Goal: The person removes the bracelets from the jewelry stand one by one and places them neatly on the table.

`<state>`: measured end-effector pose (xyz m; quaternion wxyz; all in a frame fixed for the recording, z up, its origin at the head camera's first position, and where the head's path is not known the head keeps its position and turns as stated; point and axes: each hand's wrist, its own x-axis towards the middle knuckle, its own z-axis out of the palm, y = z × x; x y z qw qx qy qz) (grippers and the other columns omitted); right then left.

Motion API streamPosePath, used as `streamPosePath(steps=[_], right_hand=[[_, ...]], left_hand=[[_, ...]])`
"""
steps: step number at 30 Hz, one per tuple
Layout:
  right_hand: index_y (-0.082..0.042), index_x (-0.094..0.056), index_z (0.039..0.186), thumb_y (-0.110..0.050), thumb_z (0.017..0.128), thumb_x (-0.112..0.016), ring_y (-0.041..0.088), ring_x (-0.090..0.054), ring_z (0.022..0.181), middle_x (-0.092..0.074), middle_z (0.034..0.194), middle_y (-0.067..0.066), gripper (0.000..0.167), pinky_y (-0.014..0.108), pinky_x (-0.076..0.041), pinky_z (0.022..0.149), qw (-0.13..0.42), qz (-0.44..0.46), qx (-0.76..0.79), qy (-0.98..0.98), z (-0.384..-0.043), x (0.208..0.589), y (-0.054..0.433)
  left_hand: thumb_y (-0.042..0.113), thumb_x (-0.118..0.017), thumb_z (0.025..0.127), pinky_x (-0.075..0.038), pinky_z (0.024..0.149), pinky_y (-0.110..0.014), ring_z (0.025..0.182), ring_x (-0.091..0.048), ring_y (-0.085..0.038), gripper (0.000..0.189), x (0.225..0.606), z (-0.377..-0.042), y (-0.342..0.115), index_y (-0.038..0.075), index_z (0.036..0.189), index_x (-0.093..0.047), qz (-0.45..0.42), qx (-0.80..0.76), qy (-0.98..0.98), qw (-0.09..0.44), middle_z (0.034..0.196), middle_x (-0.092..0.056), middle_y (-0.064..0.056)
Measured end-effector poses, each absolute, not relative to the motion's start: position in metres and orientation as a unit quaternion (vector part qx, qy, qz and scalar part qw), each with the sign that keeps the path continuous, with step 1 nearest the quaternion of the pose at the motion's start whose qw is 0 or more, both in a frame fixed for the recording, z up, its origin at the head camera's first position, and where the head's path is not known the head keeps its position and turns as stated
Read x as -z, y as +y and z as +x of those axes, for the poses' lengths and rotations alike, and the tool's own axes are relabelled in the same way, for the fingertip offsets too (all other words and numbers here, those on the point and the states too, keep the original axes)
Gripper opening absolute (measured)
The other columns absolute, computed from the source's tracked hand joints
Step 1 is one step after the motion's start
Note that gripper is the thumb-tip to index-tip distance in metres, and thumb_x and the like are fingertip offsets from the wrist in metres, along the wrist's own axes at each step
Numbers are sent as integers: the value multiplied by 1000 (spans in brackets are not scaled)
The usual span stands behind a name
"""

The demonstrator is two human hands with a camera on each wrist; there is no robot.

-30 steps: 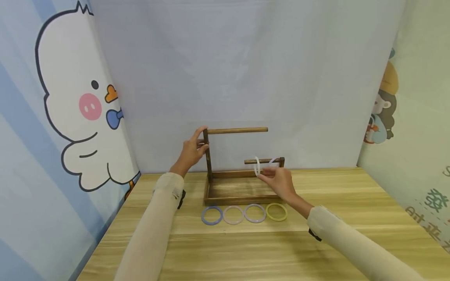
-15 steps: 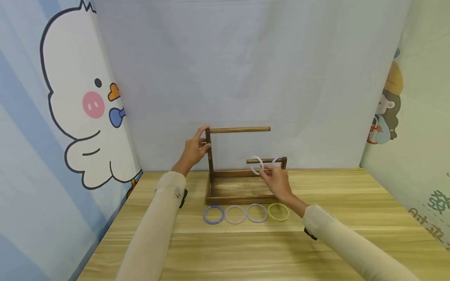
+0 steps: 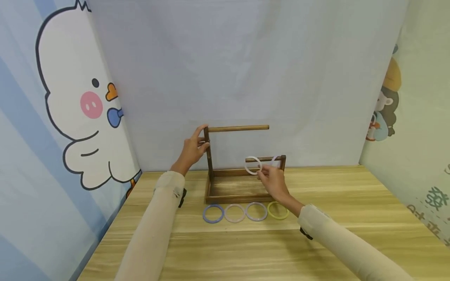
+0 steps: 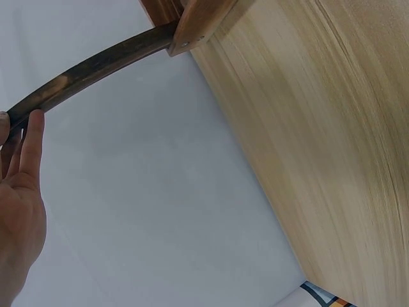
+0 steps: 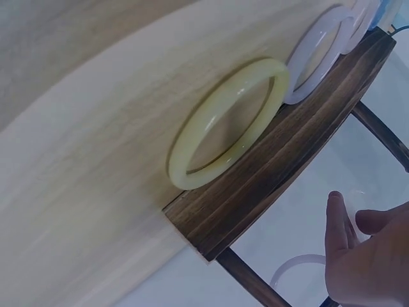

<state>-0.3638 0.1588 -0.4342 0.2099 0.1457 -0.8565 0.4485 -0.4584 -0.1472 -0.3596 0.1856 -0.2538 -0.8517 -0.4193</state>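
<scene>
My left hand (image 3: 191, 151) holds the top of the tall left post (image 3: 209, 160) of a wooden bangle stand, fingers and thumb on either side of it. Between thumb and fingers, my right hand (image 3: 275, 181) pinches a white bangle (image 3: 245, 168). That bangle faces the head camera near the free end of the short lower rod (image 3: 266, 159); whether the rod passes through it I cannot tell. Behind the right hand a lavender bangle (image 3: 274, 159) hangs on this rod by the short right post (image 3: 283, 163), partly hidden.
In front of the stand's tray (image 3: 239, 199), a blue bangle (image 3: 213, 222), a pale pink one, a lavender one and a yellow bangle (image 5: 185, 150) lie in a row on the wooden table (image 3: 225, 249). The upper rod (image 3: 239, 128) juts right from the left post. A pale curtain hangs behind.
The white bangle has turned from edge-on to facing the head camera and shifted slightly left with my right hand. My left hand keeps its hold on the post.
</scene>
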Motion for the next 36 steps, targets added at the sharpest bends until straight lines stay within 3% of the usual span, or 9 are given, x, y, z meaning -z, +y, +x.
streamPosePath(steps=[7, 14, 27, 32, 36], right_hand=[[12, -71, 114, 3, 99, -66, 37, -78, 86, -77, 95, 25, 18, 37, -68, 69, 213, 142, -460, -850, -366, 434, 150], [14, -71, 116, 5, 97, -69, 35, -78, 83, -76, 96, 26, 21, 38, -68, 69, 240, 166, -455, -841, -364, 429, 141], [7, -69, 127, 0, 97, -72, 35, -78, 85, -77, 102, 24, 31, 25, -66, 66, 169, 206, -478, -837, -339, 428, 126], [7, -70, 124, 4, 95, -72, 38, -77, 79, -76, 98, 25, 29, 39, -68, 64, 141, 242, -483, -830, -329, 431, 121], [11, -68, 126, 7, 96, -69, 40, -77, 80, -74, 98, 30, 30, 50, -67, 71, 83, 264, -509, -815, -321, 432, 116]], left_hand=[[0, -66, 101, -65, 90, -41, 120, -67, -40, 72, 362, -456, -150, 27, 160, -36, -243, 429, -852, 174, 131, -65, -31], [0, -67, 100, -66, 88, -41, 119, -68, -39, 72, 363, -456, -149, 25, 160, -37, -249, 430, -848, 184, 130, -65, -31], [-2, -67, 99, -66, 87, -40, 117, -69, -39, 73, 362, -456, -147, 25, 160, -37, -254, 430, -847, 183, 128, -67, -31], [-1, -66, 100, -65, 89, -40, 118, -69, -39, 72, 361, -455, -148, 26, 160, -37, -247, 429, -850, 178, 130, -66, -30], [-1, -66, 100, -66, 88, -40, 118, -69, -39, 71, 359, -457, -149, 25, 160, -37, -249, 429, -848, 185, 129, -66, -30]])
